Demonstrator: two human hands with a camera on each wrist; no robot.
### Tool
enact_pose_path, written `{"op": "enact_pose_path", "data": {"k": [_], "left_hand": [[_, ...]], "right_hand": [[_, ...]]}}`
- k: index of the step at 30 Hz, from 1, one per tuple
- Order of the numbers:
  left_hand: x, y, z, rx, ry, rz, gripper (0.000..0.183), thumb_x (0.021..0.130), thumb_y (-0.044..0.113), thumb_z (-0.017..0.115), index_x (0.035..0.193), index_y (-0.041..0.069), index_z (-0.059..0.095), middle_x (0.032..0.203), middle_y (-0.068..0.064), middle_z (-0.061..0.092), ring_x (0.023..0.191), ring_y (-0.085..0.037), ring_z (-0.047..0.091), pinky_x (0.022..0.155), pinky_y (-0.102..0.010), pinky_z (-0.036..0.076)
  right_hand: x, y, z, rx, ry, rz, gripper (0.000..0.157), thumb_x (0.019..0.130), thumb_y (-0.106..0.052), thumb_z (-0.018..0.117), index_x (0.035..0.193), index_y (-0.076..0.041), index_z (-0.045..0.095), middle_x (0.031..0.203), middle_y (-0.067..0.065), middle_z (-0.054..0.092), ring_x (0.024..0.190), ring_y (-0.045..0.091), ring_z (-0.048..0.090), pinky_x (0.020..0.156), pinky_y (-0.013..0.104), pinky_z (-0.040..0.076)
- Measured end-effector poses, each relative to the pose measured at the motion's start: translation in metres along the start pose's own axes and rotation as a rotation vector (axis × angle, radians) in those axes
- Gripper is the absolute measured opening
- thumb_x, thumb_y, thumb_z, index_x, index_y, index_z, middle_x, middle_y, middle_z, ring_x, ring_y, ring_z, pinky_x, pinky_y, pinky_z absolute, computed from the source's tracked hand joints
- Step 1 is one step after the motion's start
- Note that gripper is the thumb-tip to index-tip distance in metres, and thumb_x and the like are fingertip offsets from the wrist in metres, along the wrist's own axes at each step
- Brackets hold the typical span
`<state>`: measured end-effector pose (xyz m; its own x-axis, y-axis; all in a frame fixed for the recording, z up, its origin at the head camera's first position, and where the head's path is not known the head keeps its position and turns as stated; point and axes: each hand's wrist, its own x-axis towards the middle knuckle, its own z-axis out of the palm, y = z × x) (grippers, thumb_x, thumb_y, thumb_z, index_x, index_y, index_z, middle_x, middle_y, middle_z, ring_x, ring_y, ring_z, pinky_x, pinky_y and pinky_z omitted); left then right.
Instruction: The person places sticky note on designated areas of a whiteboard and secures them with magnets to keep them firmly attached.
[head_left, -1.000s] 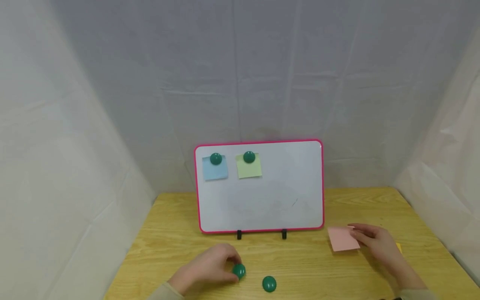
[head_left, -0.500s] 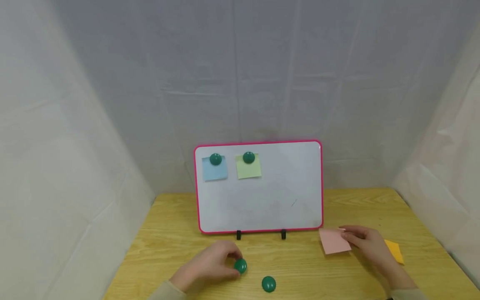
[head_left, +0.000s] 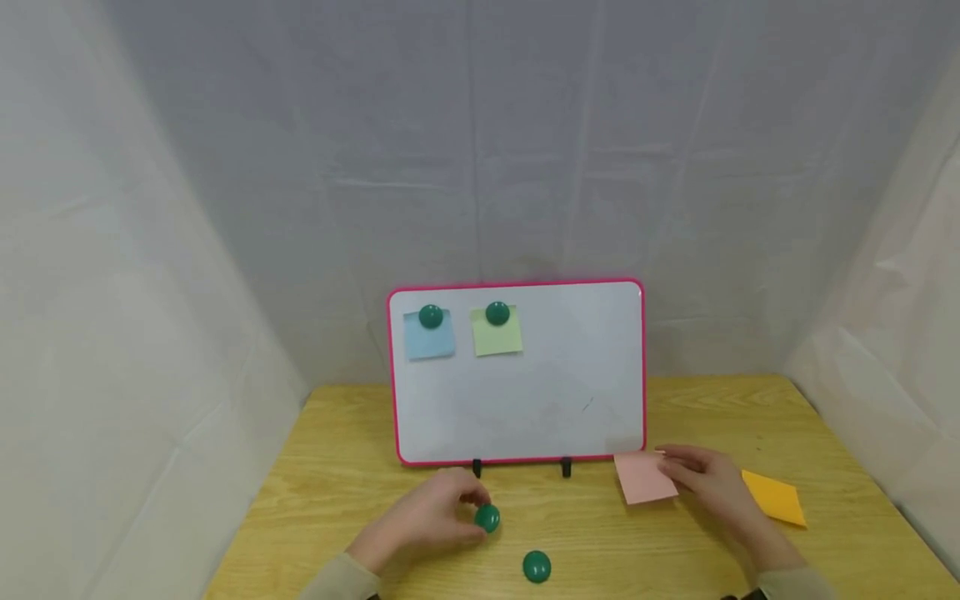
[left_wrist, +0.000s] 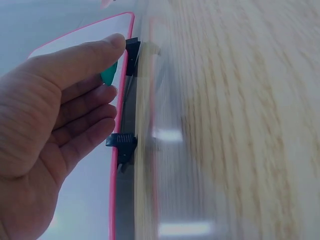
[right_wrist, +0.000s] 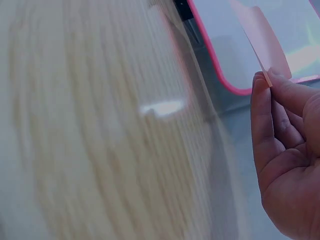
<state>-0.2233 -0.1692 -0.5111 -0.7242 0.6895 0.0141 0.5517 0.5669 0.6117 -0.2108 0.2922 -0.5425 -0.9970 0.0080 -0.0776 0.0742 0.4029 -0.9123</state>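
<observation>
My left hand (head_left: 431, 512) pinches a round green magnet (head_left: 487, 518) between thumb and fingers, in front of the whiteboard (head_left: 555, 375). In the left wrist view only a sliver of that magnet (left_wrist: 108, 75) shows behind the thumb. At the right, my right hand (head_left: 712, 492) pinches a pink sticky note (head_left: 645, 478) by its upper right corner, near the board's lower right corner. The right wrist view shows this pink note (right_wrist: 267, 42) slightly curved, gripped between thumb and fingertips. On the board, green magnets sit on a blue note (head_left: 430, 342) and a pale green note (head_left: 497, 337).
Another green magnet (head_left: 536, 567) lies on the wooden table (head_left: 330, 467) near the front. A yellow-orange note (head_left: 776, 498) lies to the right of my right hand. The pink-framed board stands on black feet (head_left: 566, 467). Pale sheeting (head_left: 480, 167) surrounds the back and sides.
My right hand has moved left with the pink note, uncovering the yellow-orange note. The left hand, with its magnet, has risen slightly away from the front edge and to the right.
</observation>
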Motion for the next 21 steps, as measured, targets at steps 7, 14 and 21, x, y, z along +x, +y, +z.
{"op": "enact_pose_path", "data": {"k": [7, 14, 21], "left_hand": [[0.006, -0.003, 0.0, 0.006, 0.039, 0.083, 0.029, 0.085, 0.021, 0.094, 0.107, 0.014, 0.076, 0.099, 0.015, 0.069, 0.098, -0.01, 0.068, 0.091, -0.027, 0.056], [0.012, -0.001, -0.001, -0.015, 0.044, 0.077, 0.03, 0.086, 0.025, 0.094, 0.108, 0.016, 0.076, 0.099, 0.016, 0.069, 0.097, -0.011, 0.069, 0.09, -0.029, 0.057], [0.017, 0.002, 0.0, -0.002, 0.061, 0.077, 0.029, 0.086, 0.025, 0.094, 0.108, 0.016, 0.077, 0.1, 0.015, 0.069, 0.097, -0.015, 0.069, 0.09, -0.031, 0.058]], "right_hand": [[0.004, -0.009, 0.013, -0.029, -0.002, 0.008, 0.057, 0.102, -0.034, 0.076, 0.14, 0.007, 0.065, 0.134, 0.021, 0.071, 0.117, 0.019, 0.068, 0.088, 0.024, 0.058], [0.011, -0.011, 0.024, -0.057, -0.011, 0.027, 0.061, 0.101, -0.044, 0.075, 0.139, 0.003, 0.068, 0.133, 0.017, 0.072, 0.123, 0.026, 0.065, 0.09, 0.026, 0.057], [0.017, -0.017, 0.039, -0.067, -0.003, 0.017, 0.057, 0.099, -0.045, 0.077, 0.135, -0.001, 0.072, 0.13, 0.013, 0.074, 0.119, 0.023, 0.066, 0.093, 0.032, 0.057]]}}
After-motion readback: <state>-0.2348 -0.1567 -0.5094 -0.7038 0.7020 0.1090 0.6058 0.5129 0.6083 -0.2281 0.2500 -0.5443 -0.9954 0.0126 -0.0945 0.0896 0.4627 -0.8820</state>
